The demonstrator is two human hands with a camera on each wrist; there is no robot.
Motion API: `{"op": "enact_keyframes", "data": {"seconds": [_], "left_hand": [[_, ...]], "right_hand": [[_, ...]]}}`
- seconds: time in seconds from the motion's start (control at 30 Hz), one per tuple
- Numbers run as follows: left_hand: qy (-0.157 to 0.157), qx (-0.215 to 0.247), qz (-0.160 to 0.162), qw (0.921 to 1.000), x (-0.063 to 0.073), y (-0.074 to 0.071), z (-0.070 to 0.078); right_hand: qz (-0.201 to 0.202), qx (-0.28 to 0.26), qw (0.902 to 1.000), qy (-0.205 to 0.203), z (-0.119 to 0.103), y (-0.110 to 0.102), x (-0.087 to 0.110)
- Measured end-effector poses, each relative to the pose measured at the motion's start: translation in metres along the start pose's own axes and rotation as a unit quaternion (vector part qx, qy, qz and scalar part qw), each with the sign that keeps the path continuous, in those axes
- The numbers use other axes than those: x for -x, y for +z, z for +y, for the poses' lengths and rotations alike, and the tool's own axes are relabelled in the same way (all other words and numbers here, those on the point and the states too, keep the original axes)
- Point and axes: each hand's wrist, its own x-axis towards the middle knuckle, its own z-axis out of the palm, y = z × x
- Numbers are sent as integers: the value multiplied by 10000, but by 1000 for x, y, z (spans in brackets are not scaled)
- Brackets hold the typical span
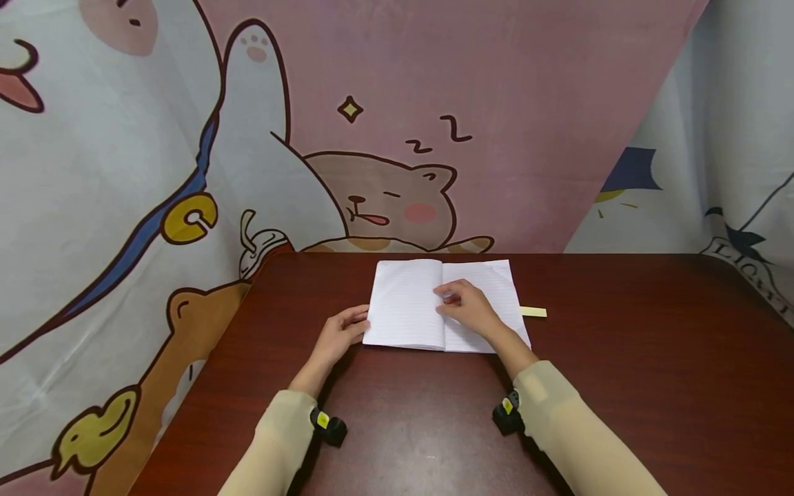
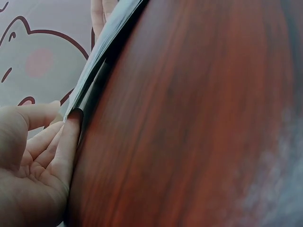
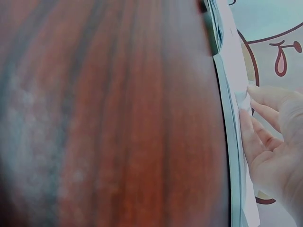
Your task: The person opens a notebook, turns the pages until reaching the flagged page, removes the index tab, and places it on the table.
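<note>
A lined notebook (image 1: 406,303) lies open on the brown table, its pages white and blank of writing. At its left edge my left hand (image 1: 340,335) grips the notebook, thumb above and fingers underneath, as the left wrist view shows with the hand (image 2: 40,156) close up. My right hand (image 1: 469,308) is over the right page near the centre fold. Its thumb and fingertips pinch a small raised bit of the page (image 3: 243,100), seen between the fingers in the right wrist view.
A pale yellow paper strip (image 1: 533,312) sticks out from the notebook's right side. The glossy brown table (image 1: 645,372) extends all around. Behind it hangs a cartoon-printed cloth (image 1: 527,138), which also runs along the left side.
</note>
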Motion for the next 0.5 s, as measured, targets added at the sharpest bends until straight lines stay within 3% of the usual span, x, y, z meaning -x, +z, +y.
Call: {"op": "enact_keyframes", "data": {"seconds": [0.5], "left_hand": [[-10,-125,-31,9999,2,-1,4]], "right_hand": [[-30,-18,10000,2,4,1,-1]]}}
